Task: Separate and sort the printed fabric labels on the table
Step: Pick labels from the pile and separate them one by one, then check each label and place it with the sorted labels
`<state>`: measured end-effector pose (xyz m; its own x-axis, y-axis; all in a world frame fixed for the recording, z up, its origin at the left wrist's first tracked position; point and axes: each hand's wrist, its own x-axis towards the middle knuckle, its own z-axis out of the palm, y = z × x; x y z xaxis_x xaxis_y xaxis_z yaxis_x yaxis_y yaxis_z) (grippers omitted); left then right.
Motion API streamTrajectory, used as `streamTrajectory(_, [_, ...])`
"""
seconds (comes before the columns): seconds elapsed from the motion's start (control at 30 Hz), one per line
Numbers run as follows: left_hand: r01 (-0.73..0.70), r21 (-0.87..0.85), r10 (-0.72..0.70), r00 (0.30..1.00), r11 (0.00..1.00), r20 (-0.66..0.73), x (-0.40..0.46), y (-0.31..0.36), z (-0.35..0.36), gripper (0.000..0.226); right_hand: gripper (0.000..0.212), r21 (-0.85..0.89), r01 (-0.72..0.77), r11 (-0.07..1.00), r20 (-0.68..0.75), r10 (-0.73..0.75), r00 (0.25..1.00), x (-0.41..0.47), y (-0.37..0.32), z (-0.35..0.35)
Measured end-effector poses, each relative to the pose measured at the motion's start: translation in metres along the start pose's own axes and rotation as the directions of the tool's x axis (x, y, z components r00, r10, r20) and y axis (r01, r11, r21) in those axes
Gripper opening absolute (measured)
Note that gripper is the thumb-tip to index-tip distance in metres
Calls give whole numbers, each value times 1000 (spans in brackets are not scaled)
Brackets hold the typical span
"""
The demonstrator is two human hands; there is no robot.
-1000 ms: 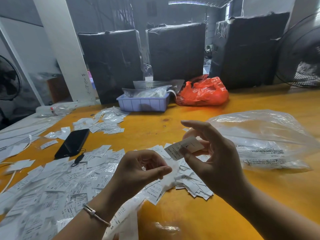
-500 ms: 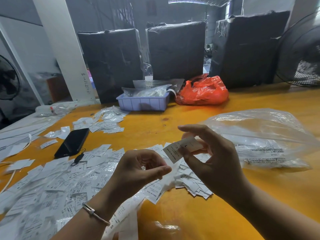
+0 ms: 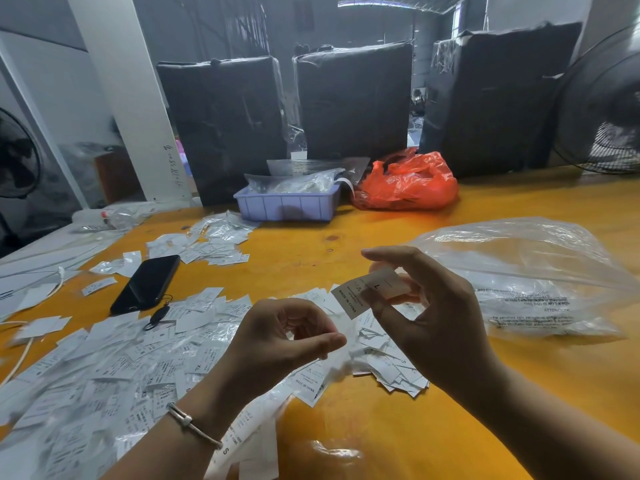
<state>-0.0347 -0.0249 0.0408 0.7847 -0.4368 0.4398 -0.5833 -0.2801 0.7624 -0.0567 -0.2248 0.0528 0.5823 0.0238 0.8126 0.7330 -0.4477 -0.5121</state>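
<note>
Many small white printed fabric labels (image 3: pixel 114 368) lie spread over the left and middle of the yellow table (image 3: pixel 381 427). My right hand (image 3: pixel 429 317) is raised above them and pinches one label (image 3: pixel 367 292) marked "L" and "MADE IN CHINA" between thumb and fingers. My left hand (image 3: pixel 280 341) is curled just left of it and holds a strip of labels (image 3: pixel 242 431) that hangs down under the wrist. A smaller heap of labels (image 3: pixel 391 365) lies under my right hand.
A black phone (image 3: pixel 147 284) lies among the labels at the left. A clear plastic bag (image 3: pixel 526 278) lies at the right. At the back stand a lilac tray (image 3: pixel 287 206), an orange bag (image 3: pixel 408 183) and black wrapped bales (image 3: pixel 353 102). Another label pile (image 3: pixel 204 242) sits back left.
My right hand has turned the held label slightly, so that its printed face shows more. My left hand has stayed almost still.
</note>
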Motion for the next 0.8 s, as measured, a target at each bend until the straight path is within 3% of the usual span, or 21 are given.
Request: streamTrajectory(0.8, [-22,40,19,998,999,56,0,-5,1,10,43,25,-2,1000,49,1,999,-3,5,4])
